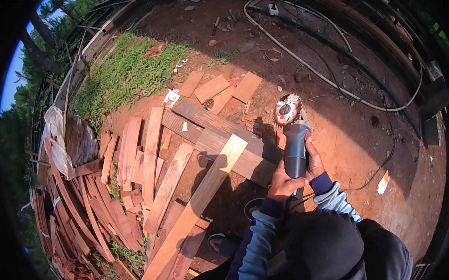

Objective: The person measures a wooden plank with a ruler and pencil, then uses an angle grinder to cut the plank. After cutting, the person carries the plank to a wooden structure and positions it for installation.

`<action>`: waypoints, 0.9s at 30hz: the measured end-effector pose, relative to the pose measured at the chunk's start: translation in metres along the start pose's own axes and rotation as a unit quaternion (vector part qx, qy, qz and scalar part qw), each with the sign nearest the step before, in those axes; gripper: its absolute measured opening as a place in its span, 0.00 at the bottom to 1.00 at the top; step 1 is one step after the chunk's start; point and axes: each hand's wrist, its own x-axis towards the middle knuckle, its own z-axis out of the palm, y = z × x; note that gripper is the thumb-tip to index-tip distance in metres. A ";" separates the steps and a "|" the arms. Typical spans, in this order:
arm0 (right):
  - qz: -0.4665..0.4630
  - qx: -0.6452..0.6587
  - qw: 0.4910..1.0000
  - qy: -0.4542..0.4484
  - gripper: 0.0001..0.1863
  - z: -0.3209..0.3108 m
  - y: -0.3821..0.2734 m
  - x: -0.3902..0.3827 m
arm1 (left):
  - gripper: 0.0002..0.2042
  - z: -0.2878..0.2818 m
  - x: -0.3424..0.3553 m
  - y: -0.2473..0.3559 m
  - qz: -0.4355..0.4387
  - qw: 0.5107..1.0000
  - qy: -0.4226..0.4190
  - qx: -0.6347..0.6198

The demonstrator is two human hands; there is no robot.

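Observation:
Both of my hands are closed on an angle grinder (296, 149) with a dark blue-grey body. A toothed round saw blade (288, 110) is fitted at its far end, pointing away from me. My left hand (282, 184) wraps the rear part of the body from the left. Higher up, my right hand (314, 158) grips the right side, near a red part. A dark power cord (362, 187) runs off to the right. Left of the grinder lies a long pale board (197, 206), slanting across darker planks (216, 121); it is apart from the blade.
Many reddish wood strips (95, 210) are heaped at the left, beside a clear plastic bag (59, 137). Short board offcuts (212, 88) lie beyond the planks. A pale hose (327, 80) and a white socket block (273, 9) lie at the far right. My sandalled feet (220, 243) are near the boards.

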 end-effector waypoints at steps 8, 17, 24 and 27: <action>0.013 0.064 0.997 0.027 0.30 0.002 -0.002 -0.006 | 0.38 -0.007 0.007 -0.026 -0.019 0.997 0.003 0.069; -0.026 0.031 0.998 0.045 0.29 0.006 0.013 -0.009 | 0.42 -0.011 0.000 -0.030 -0.016 0.983 0.043 0.179; -0.032 -0.148 0.986 0.075 0.29 0.009 0.010 -0.009 | 0.42 -0.001 0.001 -0.021 -0.061 0.903 0.097 0.414; 0.008 -0.241 0.960 0.143 0.23 0.017 0.014 0.002 | 0.45 -0.005 0.003 -0.020 -0.076 0.858 0.103 0.497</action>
